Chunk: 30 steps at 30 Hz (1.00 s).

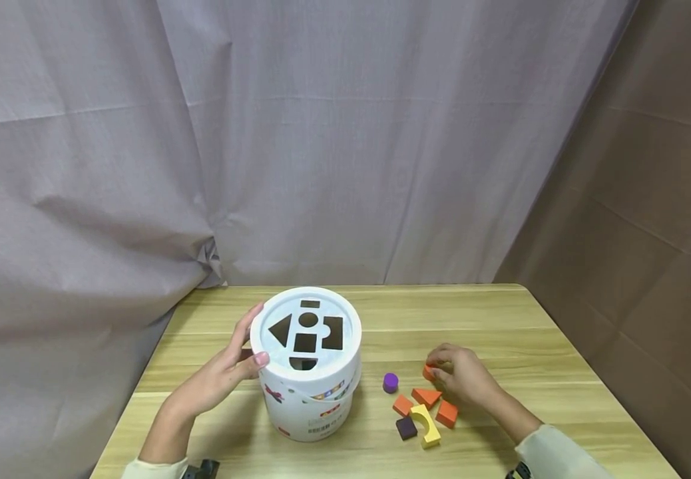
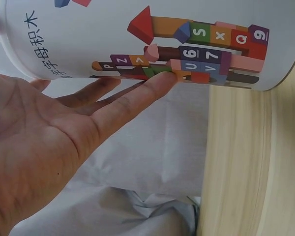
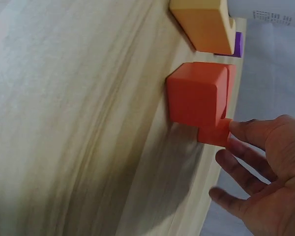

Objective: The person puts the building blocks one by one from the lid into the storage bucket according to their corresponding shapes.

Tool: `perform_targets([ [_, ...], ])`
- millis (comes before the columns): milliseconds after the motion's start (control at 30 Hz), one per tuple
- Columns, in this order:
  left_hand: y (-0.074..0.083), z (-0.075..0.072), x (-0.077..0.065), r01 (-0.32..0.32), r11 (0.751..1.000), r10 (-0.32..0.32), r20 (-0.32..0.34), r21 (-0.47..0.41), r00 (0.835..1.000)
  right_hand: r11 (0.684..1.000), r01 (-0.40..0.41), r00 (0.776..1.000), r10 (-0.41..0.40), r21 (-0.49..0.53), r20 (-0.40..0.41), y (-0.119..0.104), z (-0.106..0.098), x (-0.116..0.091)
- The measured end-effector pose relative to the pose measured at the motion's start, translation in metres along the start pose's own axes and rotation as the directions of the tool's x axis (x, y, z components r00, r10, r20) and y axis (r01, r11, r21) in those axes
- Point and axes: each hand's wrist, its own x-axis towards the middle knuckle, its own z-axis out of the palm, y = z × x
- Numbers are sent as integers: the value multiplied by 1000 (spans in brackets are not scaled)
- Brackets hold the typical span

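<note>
A white lidded bucket (image 1: 288, 407) stands upright left of the table's middle; its lid (image 1: 341, 305) has several shaped holes. My left hand (image 1: 220, 380) holds the bucket's left side, thumb at the lid's rim and fingers spread round behind. In the left wrist view, fingers lie along the printed wall (image 2: 137, 14). Over on the right, my right hand (image 1: 465, 378) pinches a small orange block (image 1: 427, 372), partly hidden by its fingers. Nearest to that hand are an orange triangle block (image 1: 426, 397) and another orange block (image 1: 447, 414), which looms large in the right wrist view.
Between bucket and right hand lie a purple cylinder (image 1: 390, 382), an orange-red block (image 1: 402, 405), a yellow arch block (image 1: 426, 427) and a dark purple block (image 1: 407, 428). Grey curtain (image 1: 321, 166) hangs behind the wooden table (image 1: 441, 309), with a brownish one (image 1: 651, 219) on the right.
</note>
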Motion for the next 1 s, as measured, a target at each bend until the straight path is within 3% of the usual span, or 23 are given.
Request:
perform_targets([
  [567, -1, 2, -1, 22, 1000, -22, 11, -15, 1000, 997, -53, 998, 55, 58, -30, -11, -8, -3],
  [733, -1, 2, 0, 15, 1000, -15, 8, -14, 1000, 999, 13, 994, -8, 46, -109, -22, -19, 0],
  [1000, -1, 1, 1, 13, 1000, -13, 3, -9, 1000, 988, 151, 966, -138, 42, -219, -48, -38, 8],
])
